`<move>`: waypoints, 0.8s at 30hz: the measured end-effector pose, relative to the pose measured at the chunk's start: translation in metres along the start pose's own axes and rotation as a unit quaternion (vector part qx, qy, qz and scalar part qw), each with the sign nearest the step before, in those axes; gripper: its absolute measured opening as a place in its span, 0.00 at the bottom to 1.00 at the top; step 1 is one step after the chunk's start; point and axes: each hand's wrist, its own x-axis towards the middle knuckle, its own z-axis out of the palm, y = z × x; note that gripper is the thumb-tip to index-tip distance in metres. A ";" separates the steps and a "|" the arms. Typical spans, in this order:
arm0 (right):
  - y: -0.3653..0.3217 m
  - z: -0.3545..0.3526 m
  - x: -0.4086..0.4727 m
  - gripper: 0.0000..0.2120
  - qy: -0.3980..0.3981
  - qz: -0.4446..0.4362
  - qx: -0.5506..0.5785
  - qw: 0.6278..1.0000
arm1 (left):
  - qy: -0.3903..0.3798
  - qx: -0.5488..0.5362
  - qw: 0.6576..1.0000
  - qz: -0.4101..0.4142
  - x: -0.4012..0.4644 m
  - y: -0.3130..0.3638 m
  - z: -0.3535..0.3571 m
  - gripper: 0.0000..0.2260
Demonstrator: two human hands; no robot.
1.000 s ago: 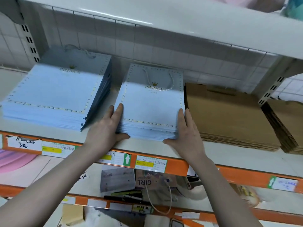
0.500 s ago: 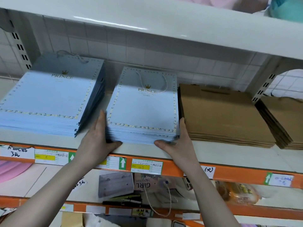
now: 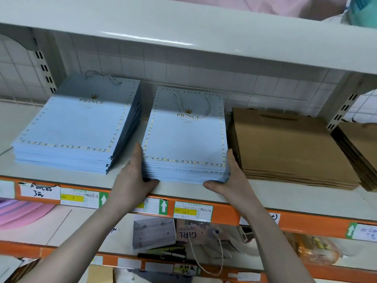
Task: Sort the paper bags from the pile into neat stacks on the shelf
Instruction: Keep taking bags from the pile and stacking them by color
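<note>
A stack of light blue "PRINCE" paper bags (image 3: pixel 183 139) lies flat in the middle of the white shelf (image 3: pixel 306 198), a cord handle resting on its top bag. My left hand (image 3: pixel 132 176) presses flat against the stack's left side, thumb along the front edge. My right hand (image 3: pixel 234 176) presses its right side the same way, wedged between this stack and the brown bags. A larger, taller stack of the same blue bags (image 3: pixel 71 127) lies to the left, a narrow gap apart.
A brown paper bag stack (image 3: pixel 285 144) lies to the right, with another brown stack (image 3: pixel 365 144) past the upright at the far right. The upper shelf (image 3: pixel 183 27) hangs low overhead. Below the orange rail sit a "GIRL" bag (image 3: pixel 189 233), pens and pink items (image 3: pixel 20 213).
Both hands have stayed on the middle blue stack's sides, sliding slightly toward its front corners. The stack's edges look more even. My view has dropped a little.
</note>
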 end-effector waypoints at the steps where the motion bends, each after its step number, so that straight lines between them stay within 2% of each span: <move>1: -0.002 0.000 -0.001 0.50 -0.002 -0.004 0.001 1.000 | -0.003 0.001 1.000 0.001 0.000 0.000 0.000 0.47; 7: -0.007 0.006 -0.007 0.33 0.027 -0.039 0.009 0.999 | -0.026 -0.008 1.000 0.000 -0.002 0.000 -0.006 0.48; 24: -0.001 0.010 0.000 0.28 0.024 -0.029 -0.005 0.999 | -0.024 -0.063 0.998 -0.014 0.001 0.002 -0.013 0.45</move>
